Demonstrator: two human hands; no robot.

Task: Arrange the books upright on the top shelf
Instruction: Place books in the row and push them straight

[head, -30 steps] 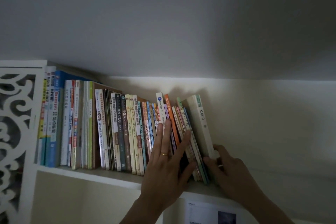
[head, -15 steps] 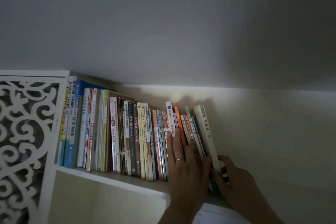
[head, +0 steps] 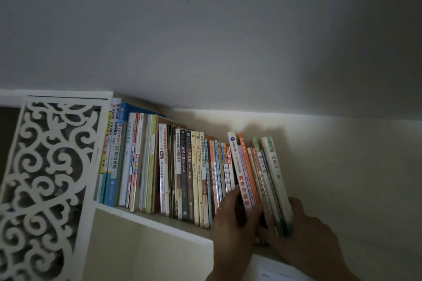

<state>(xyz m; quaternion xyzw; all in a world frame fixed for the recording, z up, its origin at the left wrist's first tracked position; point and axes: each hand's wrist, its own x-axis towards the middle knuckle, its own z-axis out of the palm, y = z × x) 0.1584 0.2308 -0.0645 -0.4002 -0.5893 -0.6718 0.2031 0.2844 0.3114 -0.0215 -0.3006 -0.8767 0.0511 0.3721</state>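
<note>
In the head view, a long row of paperback books (head: pixel 182 173) is seen standing on the top shelf of a white wooden bookcase (head: pixel 159 221), spines turned outward toward the camera. At the left end the row is bounded by a white fretwork side panel cut with scrolling curls (head: pixel 45 178). The books from that panel to the middle of the row are held with their long axes close to vertical. Toward the right end the long axes are tilted, tops leaning left: this is shown by a white-spined book with red characters (head: pixel 238 171), a thin orange-spined book (head: pixel 247 166) pressed against it, and a cream-spined book with a green top band (head: pixel 276 175) that closes the row on the right.

The left hand (head: pixel 230 223) is laid against the lower spines, its fingers apparently curled round the foot of the white-spined book; a ring is worn on one finger. The right hand (head: pixel 303 235) is wrapped round the foot of the leaning end group, thumb in front and fingers against the outer face of the cream-spined book. The lighting is dim, so the exact finger contact is hard to tell. A pale wall (head: pixel 342 178) is seen behind and to the right of the shelf
</note>
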